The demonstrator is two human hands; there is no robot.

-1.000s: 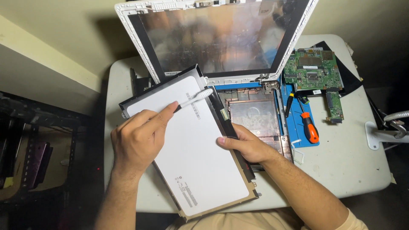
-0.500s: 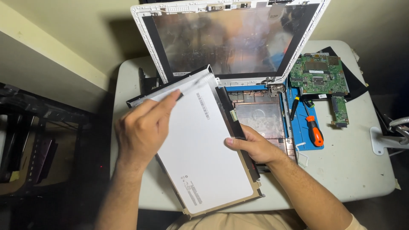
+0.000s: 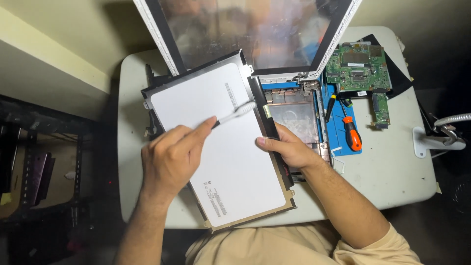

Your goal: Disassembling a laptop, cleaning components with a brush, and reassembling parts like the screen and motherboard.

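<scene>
White table (image 3: 392,172); brush (image 3: 235,114) between left fingers (image 3: 196,132)

A green circuit board (image 3: 357,67) lies at the white table's (image 3: 397,167) far right, with an orange-handled screwdriver (image 3: 350,131) on a blue mat (image 3: 338,128) nearby.

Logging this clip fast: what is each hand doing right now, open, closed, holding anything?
Left hand: closed on a thin white strip lying over the white display panel.
Right hand: gripping the display panel's right edge.
</scene>
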